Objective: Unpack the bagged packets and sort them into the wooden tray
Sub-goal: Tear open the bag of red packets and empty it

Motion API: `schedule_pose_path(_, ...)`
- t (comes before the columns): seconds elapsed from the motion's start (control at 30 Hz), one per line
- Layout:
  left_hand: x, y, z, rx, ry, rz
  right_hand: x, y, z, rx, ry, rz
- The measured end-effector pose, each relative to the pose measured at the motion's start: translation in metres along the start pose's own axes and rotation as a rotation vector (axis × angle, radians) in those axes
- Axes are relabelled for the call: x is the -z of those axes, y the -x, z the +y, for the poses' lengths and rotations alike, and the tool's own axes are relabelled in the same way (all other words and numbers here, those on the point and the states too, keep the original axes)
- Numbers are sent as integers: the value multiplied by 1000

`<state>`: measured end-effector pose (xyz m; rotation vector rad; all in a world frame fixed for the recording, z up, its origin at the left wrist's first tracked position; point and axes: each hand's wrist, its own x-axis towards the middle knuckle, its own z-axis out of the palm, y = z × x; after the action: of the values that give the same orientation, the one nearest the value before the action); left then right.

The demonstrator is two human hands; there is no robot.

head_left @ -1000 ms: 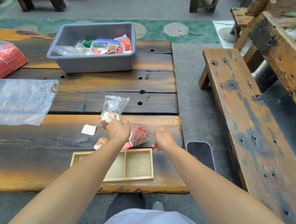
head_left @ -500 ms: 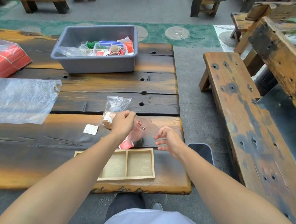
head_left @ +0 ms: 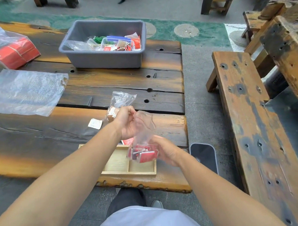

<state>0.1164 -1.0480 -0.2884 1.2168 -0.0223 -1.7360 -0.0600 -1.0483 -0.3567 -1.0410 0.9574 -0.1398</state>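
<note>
1. The clear bag hangs in the air at the centre of the frame, above the right end of the wooden tray. The left hand pinches its upper edge with curled fingers. The right hand cups its bottom, fingers curled round the red packets bunched there.
2. Upending the bag in one go could send the packets out in a heap. They would mix across compartments or skid off the near edge of the table, which lies just beside the tray.
3. The thin film could slip from the pinch or tear under a hard pull. Whether its mouth is open I cannot tell, as the film is too clear to read.
4. Upper left: a bag of red boxes lies on the table.
5. Left of centre: a flat plastic bag, with nothing showing inside.
6. Upper centre: a grey tub holds mixed red, green and blue packets and loose plastic.
7. Centre: a second small bag behind the left hand holds tan packets. A white packet lies loose beside it.
8. Lower centre: the tray's visible compartments hold nothing.
</note>
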Motion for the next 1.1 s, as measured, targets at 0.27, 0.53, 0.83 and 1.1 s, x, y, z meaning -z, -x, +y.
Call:
schedule_pose_path(0.27, 32, 16, -79, 128, -536, 346, -52, 21, 72, -453, -397, -67)
schedule_pose_path(0.53, 59, 35, -110, 270, -1029, 411, -82, 26, 90, -582, -715, -41)
schedule_pose_path(0.83, 39, 19, -75, 225, -1282, 392, -100, 28, 50, -538, -1076, 135)
schedule_pose_path(1.1, 16, 22, -64, 253, -1497, 340, -104, 31, 35, -384, -1206, 270)
